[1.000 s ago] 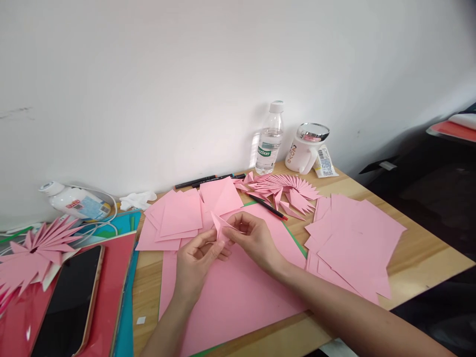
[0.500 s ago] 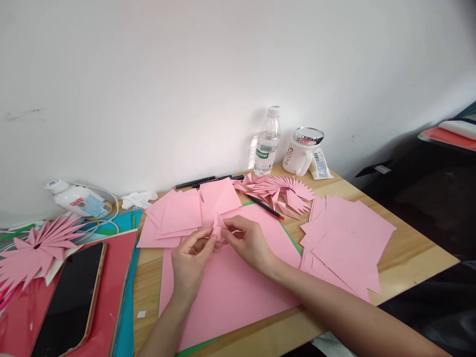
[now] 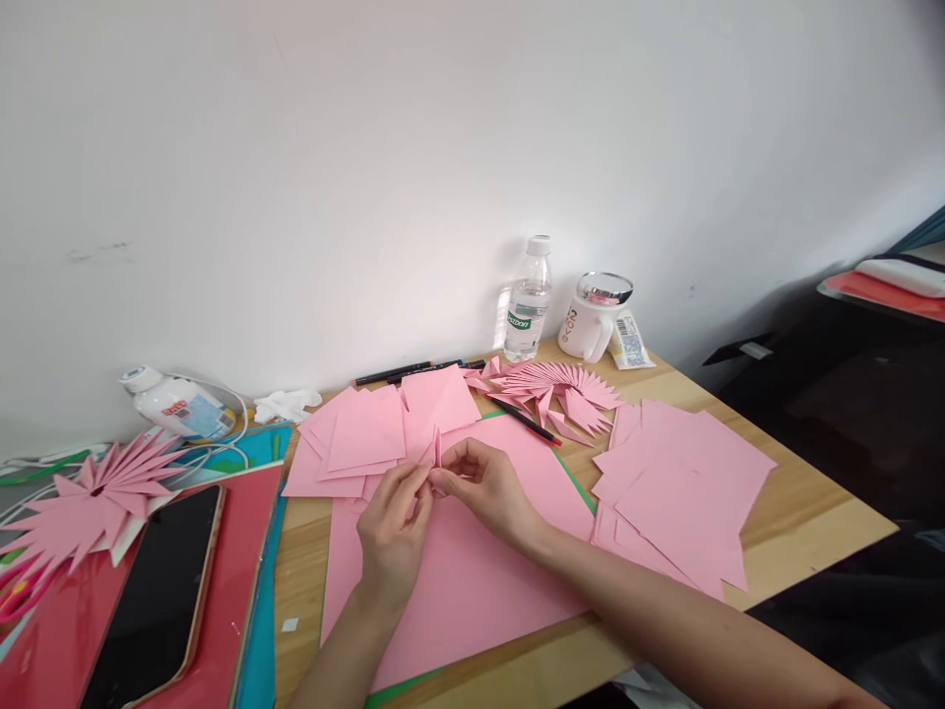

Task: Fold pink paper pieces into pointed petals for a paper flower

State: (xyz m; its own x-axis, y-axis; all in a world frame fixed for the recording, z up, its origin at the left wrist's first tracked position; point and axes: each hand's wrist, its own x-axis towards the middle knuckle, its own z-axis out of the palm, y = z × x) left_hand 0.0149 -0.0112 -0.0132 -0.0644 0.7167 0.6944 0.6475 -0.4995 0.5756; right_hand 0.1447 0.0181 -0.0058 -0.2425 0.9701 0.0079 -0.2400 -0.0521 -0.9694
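A small piece of folded pink paper [image 3: 435,449] stands pinched between my two hands, its pointed end upward. My left hand [image 3: 399,507] grips its lower left side with thumb and fingertips. From the right, my right hand [image 3: 487,487] closes thumb and forefinger on it; the fingers partly hide the piece. Beneath them lies a large pink sheet [image 3: 487,581] with a green edge showing under it. Just behind are loose square pink papers [image 3: 365,428]. A curved fan of folded pink pieces [image 3: 553,384] rests at the back right.
At the wall stand a water bottle [image 3: 528,305] and a white lidded mug [image 3: 591,320]. A black pen [image 3: 528,421] lies near the fan. More pink papers [image 3: 686,492] spread at right. On the left are a phone [image 3: 158,591], a pink paper pinwheel [image 3: 103,492] and a white bottle [image 3: 177,402].
The folded piece has been turned and pressed narrower between my fingers. My left hand has rolled over it, back of the hand now upward. The whole view has shifted slightly.
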